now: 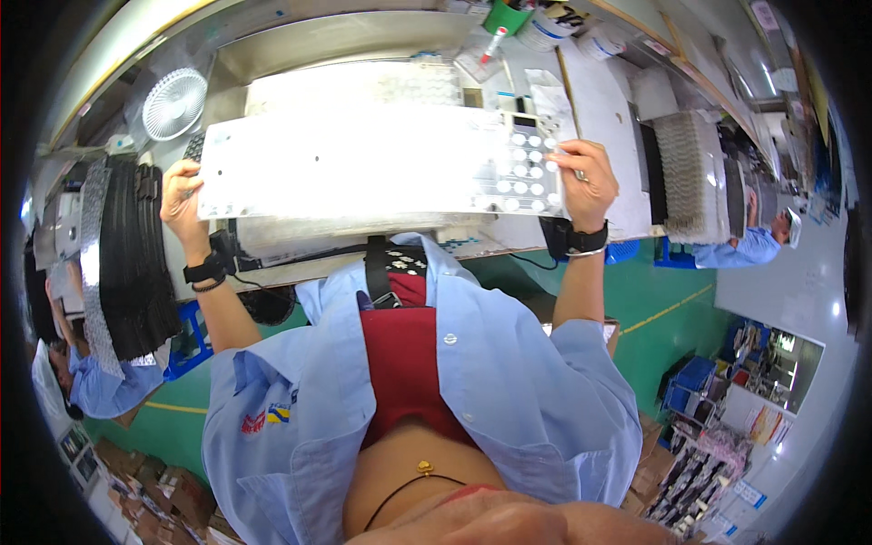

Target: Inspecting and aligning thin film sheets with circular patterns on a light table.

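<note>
A long, thin, pale sheet (pixel 363 168) is stretched between my two hands above the workbench, much of it washed out by glare. Rows of round white spots show at its right end. My left hand (pixel 184 198) pinches the sheet's left edge between thumb and fingers. At the opposite edge, my right hand (pixel 589 177) grips the sheet beside the spotted area. Behind and below the sheet lies a stack of pale patterned sheets (pixel 363 88), partly covered by it.
A white round fan (pixel 175 103) stands at the back left. At the back right are a red-and-white marker (pixel 495 44) and a green container (pixel 507 16). Black parts (pixel 136 259) pile up at left; another stack (pixel 695 173) stands right. Co-workers sit on both sides.
</note>
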Demonstrator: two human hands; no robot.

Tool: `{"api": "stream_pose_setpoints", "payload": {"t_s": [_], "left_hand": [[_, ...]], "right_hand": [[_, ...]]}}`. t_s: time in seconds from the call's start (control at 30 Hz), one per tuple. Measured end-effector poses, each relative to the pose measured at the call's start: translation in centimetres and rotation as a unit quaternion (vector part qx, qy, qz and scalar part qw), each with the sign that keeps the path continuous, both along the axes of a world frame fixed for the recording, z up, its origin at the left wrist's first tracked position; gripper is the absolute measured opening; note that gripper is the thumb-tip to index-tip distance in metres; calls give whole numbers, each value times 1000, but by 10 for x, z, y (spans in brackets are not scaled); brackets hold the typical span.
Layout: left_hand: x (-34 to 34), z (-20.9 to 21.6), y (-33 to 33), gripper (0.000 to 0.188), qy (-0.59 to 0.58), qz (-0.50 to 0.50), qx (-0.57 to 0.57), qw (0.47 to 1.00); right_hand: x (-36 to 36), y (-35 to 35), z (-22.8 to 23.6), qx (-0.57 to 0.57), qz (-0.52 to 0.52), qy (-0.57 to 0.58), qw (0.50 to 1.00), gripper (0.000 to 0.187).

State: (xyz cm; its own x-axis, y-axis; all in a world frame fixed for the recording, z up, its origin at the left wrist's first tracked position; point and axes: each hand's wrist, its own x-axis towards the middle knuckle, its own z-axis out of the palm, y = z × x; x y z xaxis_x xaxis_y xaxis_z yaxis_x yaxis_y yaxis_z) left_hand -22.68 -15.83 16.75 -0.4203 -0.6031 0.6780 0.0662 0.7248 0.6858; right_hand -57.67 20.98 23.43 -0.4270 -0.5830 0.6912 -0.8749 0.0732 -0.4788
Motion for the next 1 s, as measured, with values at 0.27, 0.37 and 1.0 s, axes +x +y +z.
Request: {"api": "stream_pose_setpoints", "payload": {"t_s": [0.27, 0.37, 1.0], "left_hand": [[11, -18, -5, 12, -5, 0, 53, 999], [11, -15, -4, 13, 6, 2, 53, 999], [17, -29, -13, 15, 40, 2, 81, 996]], "right_hand": [[7, -9, 10, 14, 43, 45, 998, 19], [8, -11, 9, 20, 41, 54, 997, 19], [11, -15, -3, 2, 56, 57, 997, 17]]}}
